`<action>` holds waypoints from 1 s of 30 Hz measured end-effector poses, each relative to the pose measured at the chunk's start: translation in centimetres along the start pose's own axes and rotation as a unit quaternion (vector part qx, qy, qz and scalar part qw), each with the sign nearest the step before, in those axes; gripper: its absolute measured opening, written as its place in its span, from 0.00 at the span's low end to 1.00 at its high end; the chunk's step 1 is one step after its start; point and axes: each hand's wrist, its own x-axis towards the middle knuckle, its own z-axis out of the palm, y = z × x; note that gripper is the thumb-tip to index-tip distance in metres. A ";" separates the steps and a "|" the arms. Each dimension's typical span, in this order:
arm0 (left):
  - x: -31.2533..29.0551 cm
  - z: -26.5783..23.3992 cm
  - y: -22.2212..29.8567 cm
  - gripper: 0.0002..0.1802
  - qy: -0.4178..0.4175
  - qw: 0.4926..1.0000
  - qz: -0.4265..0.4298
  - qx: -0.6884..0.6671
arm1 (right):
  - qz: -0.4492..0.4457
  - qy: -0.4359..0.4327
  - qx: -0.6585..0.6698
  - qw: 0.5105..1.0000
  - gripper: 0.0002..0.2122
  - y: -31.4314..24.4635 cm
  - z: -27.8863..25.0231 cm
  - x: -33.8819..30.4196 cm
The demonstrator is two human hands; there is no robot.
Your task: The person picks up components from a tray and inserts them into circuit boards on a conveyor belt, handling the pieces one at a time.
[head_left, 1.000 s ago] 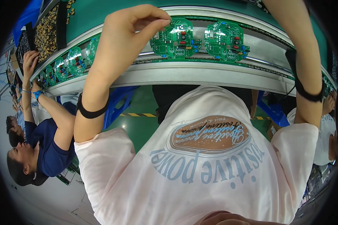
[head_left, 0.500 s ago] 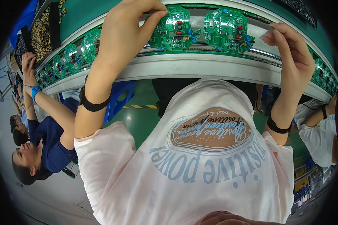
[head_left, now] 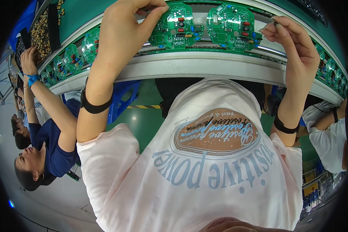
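Rails (head_left: 220,61) bear two circuit boards (head_left: 236,34) between hands (head_left: 299,48).

Readable text from where I stand: only the person's white shirt (head_left: 174,208). Wide arc of large pale-blue letters (head_left: 195,174), upside down in view; above it a brown oval print (head_left: 216,135) with stacked script lines in white, blue and black, plus one small thin line along its edge. Left circuit board (head_left: 176,29) and right circuit board (head_left: 225,34) carry tiny white markings, too small to read. Floor: yellow-and-black striped tape (head_left: 145,106), wordless.
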 end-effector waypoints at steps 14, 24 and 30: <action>-0.4 0.5 -0.2 0.05 0.024 1.000 -0.005 0.003 | 0.014 0.009 0.018 1.000 0.11 0.9 0.0 -0.3; -0.7 1.2 -0.5 0.06 0.065 0.993 0.070 0.068 | -0.010 0.039 0.002 0.999 0.11 2.0 -0.4 -0.7; -0.5 1.4 -0.2 0.07 0.068 0.977 0.136 0.148 | 0.003 0.046 0.017 0.999 0.11 2.2 -0.4 -1.0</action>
